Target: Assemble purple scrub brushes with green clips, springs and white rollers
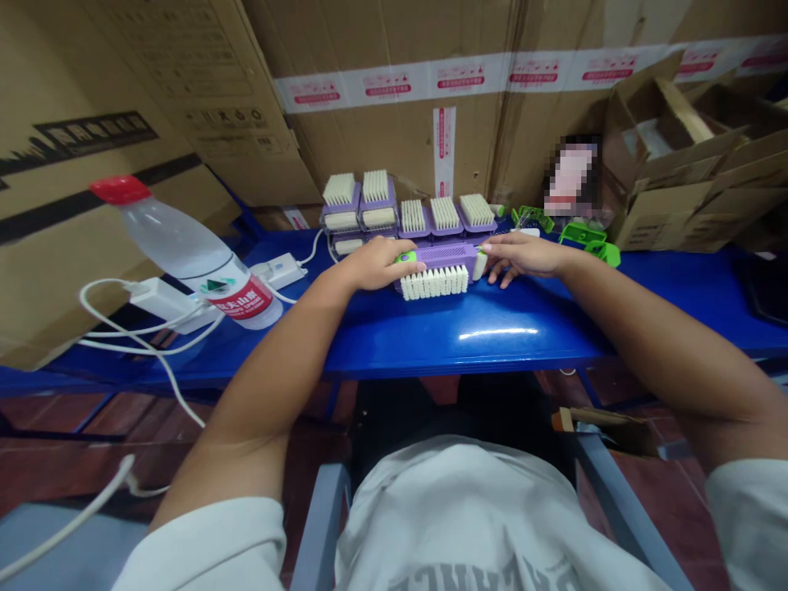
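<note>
A purple brush-like unit (446,256) with a row of cream bristles (435,282) lies near the middle of the blue table, bristles facing my body. My left hand (380,261) is closed round its left end, where a green part (406,257) shows between the fingers. At the opposite end, my right hand (523,253) has a digit pressed against the top beside a whitish end piece (479,264), with the other fingers bent below. Whether it also pinches a small part is too small to tell. Several similar purple units with cream bristles (444,213) stand behind.
Green plastic parts (582,234) lie right of the units, before open cardboard boxes (665,197). A red-capped bottle (190,254) leans at left beside white power strips (163,304) and cables. Large cartons (394,139) wall off the back. The blue table's front edge (443,361) faces me.
</note>
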A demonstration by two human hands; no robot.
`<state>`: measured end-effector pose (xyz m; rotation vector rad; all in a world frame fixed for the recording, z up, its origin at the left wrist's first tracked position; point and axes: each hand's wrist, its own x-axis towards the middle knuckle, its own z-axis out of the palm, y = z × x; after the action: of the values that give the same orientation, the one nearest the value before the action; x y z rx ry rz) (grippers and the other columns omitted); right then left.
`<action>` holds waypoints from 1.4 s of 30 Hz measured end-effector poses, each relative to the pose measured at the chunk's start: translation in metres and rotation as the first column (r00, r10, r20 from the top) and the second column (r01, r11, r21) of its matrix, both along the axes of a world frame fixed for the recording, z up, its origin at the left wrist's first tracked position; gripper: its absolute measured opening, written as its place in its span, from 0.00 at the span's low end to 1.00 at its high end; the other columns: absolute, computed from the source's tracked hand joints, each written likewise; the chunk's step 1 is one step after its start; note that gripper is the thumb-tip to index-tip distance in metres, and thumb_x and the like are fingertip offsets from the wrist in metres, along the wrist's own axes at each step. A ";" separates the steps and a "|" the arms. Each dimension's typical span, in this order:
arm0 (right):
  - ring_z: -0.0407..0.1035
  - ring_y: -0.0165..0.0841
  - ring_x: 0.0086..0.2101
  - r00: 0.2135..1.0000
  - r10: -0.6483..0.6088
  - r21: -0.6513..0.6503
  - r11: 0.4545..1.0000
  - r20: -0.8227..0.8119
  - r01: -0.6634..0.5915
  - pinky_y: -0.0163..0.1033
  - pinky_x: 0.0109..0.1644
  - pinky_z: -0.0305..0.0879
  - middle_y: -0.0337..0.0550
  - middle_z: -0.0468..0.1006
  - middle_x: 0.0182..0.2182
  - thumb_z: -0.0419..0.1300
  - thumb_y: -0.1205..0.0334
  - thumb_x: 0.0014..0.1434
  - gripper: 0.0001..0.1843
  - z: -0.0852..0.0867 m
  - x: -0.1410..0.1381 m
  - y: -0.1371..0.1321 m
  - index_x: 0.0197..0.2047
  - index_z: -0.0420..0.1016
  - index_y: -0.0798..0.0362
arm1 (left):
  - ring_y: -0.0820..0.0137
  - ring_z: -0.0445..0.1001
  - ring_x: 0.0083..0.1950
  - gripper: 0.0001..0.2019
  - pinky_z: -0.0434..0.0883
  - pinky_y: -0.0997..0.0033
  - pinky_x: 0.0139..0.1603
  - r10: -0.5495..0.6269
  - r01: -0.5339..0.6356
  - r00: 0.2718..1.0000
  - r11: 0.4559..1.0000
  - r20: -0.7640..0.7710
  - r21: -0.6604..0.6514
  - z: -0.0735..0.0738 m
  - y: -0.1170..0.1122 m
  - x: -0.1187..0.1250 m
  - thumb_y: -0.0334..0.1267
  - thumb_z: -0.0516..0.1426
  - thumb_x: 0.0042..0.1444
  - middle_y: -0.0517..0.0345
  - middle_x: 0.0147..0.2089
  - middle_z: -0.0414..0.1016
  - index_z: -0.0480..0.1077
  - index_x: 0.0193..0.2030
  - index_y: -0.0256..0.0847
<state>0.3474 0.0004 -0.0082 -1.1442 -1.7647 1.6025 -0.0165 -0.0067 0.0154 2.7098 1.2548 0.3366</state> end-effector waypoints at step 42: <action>0.80 0.37 0.36 0.997 0.037 -0.190 0.981 -0.064 -0.049 0.37 0.32 0.83 0.51 0.88 0.41 0.58 0.55 0.80 0.17 -0.006 -0.005 0.003 0.43 0.84 0.53 | 0.43 0.89 0.64 0.41 0.82 0.49 0.65 0.004 0.003 0.998 0.994 -0.062 0.106 -0.007 0.000 -0.002 0.69 0.52 0.76 0.35 0.64 0.90 0.78 0.76 0.36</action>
<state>0.3427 0.0037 -0.0143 -1.1365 -1.6357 1.8457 -0.0188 -0.0066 0.0079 2.8299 1.2887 0.3298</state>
